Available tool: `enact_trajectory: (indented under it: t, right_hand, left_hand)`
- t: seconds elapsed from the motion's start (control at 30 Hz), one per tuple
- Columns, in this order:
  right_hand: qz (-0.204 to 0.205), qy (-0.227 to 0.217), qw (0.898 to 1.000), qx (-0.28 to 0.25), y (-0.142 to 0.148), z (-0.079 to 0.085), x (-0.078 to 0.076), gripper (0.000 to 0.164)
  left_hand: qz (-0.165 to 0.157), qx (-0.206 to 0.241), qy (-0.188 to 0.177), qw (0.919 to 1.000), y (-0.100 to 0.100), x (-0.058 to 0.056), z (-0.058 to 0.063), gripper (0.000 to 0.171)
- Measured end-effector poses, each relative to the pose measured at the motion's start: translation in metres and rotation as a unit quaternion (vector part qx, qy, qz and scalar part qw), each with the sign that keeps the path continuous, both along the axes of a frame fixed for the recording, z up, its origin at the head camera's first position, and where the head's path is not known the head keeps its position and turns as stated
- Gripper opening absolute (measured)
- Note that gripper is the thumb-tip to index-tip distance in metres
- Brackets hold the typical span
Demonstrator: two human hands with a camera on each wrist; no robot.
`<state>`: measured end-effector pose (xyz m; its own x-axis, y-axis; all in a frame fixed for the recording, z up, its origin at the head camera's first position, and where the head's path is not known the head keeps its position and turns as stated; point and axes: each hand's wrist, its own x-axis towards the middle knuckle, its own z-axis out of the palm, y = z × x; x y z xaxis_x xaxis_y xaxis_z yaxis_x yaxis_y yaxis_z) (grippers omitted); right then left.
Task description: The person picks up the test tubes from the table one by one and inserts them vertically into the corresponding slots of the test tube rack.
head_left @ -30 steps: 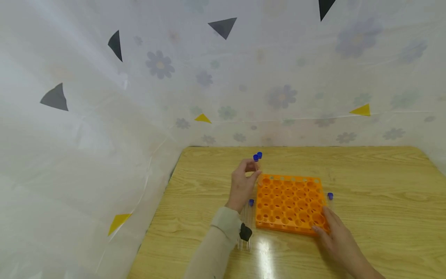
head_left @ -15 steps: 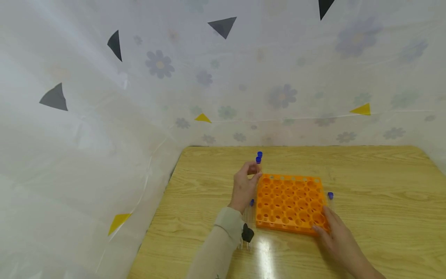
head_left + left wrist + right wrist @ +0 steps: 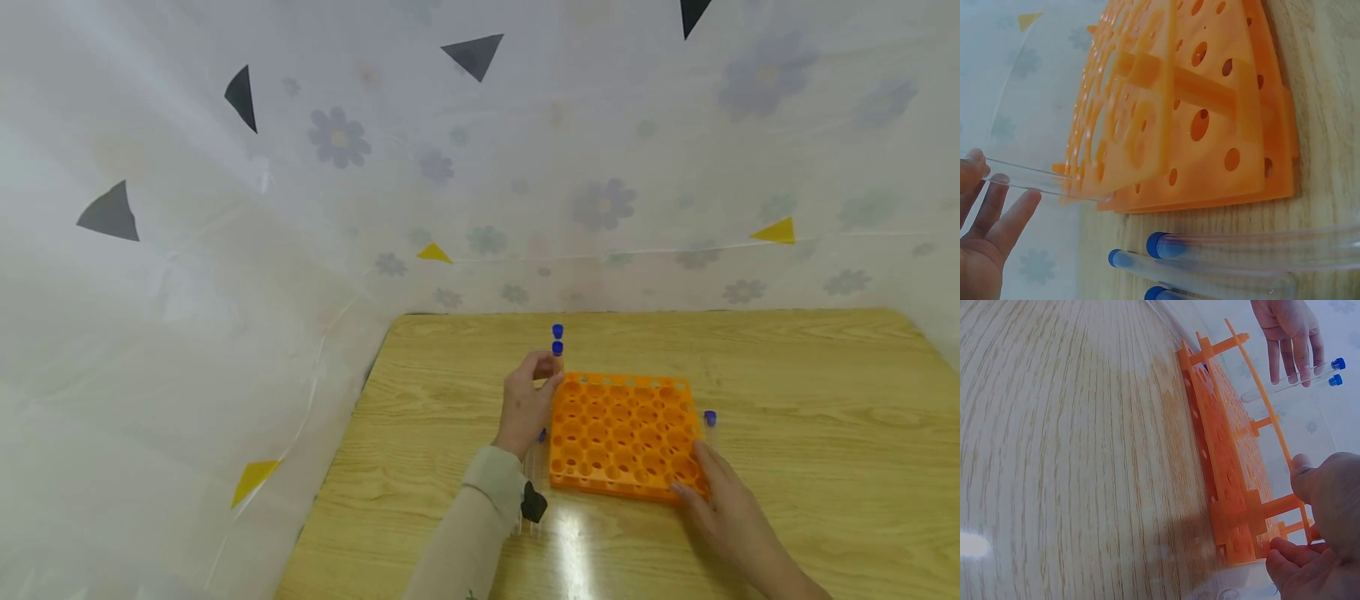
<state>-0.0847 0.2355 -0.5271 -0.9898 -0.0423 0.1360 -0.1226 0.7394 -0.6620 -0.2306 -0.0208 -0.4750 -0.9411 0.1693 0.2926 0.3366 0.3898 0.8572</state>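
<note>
My left hand (image 3: 527,400) pinches a clear test tube (image 3: 1029,172) with a blue cap (image 3: 557,347) at the far left corner of the orange test tube rack (image 3: 622,437). In the left wrist view the tube's lower end overlaps the rack's corner. A second blue cap (image 3: 557,331) shows right behind the first in the head view; its tube is mostly hidden. My right hand (image 3: 731,517) grips the rack's near right corner, thumb (image 3: 1300,478) on the top plate and fingers at the side.
Several capped test tubes (image 3: 1260,247) lie on the wooden table (image 3: 405,467) left of the rack, partly under my left forearm. Another blue-capped tube (image 3: 710,418) lies along the rack's right side. Translucent flowered sheeting (image 3: 487,167) hangs behind and to the left.
My left hand has shifted slightly right, and the held tube's cap has moved right and down, lining up with the cap behind it. The right hand and rack stay in place.
</note>
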Motion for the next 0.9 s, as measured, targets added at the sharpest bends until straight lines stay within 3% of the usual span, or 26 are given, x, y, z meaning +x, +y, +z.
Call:
enact_trajectory:
  t: [0.6, 0.9]
  right_hand:
    - [0.000, 0.004, 1.000, -0.002, -0.0012, 0.0014, -0.0003, 0.072]
    - [0.000, -0.025, 1.000, 0.001, -0.0008, 0.0031, 0.0005, 0.074]
  left_hand:
    - [0.006, 0.004, -0.018, 0.9998, -0.0001, -0.0009, -0.0076, 0.028]
    - [0.002, 0.003, -0.031, 0.9995, -0.0014, 0.0008, -0.0073, 0.028]
